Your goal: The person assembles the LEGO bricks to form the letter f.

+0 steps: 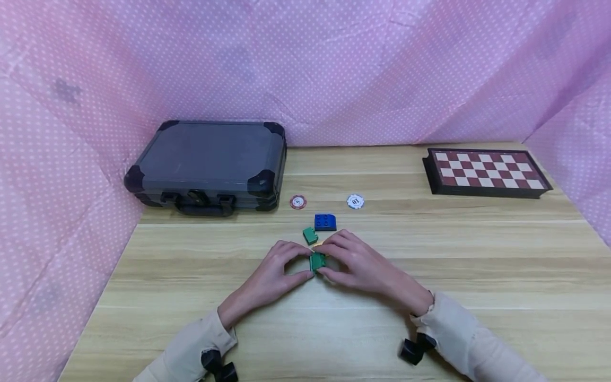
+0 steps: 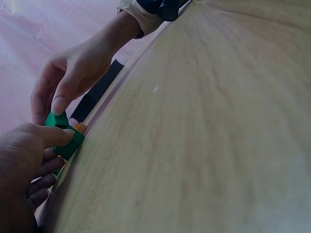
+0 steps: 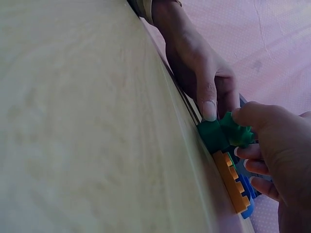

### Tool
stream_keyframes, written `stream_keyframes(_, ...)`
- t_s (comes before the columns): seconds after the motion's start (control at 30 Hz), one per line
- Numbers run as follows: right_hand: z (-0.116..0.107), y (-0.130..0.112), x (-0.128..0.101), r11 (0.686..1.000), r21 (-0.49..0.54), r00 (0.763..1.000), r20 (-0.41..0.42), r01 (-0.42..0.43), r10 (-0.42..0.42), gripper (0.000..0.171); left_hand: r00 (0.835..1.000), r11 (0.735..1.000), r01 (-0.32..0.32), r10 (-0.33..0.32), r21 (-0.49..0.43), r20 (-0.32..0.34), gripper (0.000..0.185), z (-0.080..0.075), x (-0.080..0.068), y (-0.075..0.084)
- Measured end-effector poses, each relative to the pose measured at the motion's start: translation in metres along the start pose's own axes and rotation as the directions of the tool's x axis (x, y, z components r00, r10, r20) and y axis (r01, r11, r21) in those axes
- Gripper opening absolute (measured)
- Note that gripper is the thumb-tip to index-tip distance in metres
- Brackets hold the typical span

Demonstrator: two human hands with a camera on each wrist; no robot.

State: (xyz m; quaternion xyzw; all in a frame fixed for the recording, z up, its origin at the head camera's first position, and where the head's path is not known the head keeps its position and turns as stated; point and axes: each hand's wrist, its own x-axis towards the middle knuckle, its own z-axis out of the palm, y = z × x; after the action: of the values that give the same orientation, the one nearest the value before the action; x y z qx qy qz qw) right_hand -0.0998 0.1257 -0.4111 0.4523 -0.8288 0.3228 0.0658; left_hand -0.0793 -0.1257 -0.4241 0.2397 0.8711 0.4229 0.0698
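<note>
Between the fingertips of both hands is a pair of green toy building bricks (image 1: 317, 261), close together above the tabletop. My left hand (image 1: 282, 268) pinches one green brick (image 3: 213, 136) between thumb and fingers. The other, a green studded brick (image 3: 236, 130), is pinched by my right hand (image 1: 353, 265). From the head view I cannot tell whether the two are joined. Just beyond the fingers lie a loose green brick (image 1: 310, 235) and a blue brick (image 1: 325, 222) with studs. An orange brick (image 3: 231, 182) lies beside the hands, mostly hidden by the right fingers in the head view.
A grey case (image 1: 210, 156) with black corners stands at the back left. One red chip (image 1: 298, 202) and one white chip (image 1: 355, 201) lie behind the bricks. A folded checkered board (image 1: 487, 171) sits at the back right. Pink dotted cloth (image 1: 334, 74) hangs behind the table.
</note>
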Motion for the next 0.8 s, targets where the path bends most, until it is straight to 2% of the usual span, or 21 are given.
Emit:
stream_keyframes(0.23,0.0026,-0.0013,0.0020,1.000,-0.005,1.000,-0.010,0.013,-0.013,0.041,1.000,1.000,-0.019,0.019,0.011,-0.011,0.037,0.0006,0.0001,-0.0008)
stream_keyframes(0.47,0.0038,-0.0044,0.0028,0.999,0.023,0.999,-0.004,-0.042,0.042,0.046,1.000,1.000,-0.024,0.024,0.011,-0.009,0.037,0.0008,0.0002,-0.0007)
stream_keyframes(0.8,0.0058,-0.0046,0.0030,0.998,0.054,0.999,-0.013,-0.041,0.042,0.038,1.000,1.000,-0.013,0.013,0.010,-0.005,0.039,0.0003,-0.0001,-0.0003)
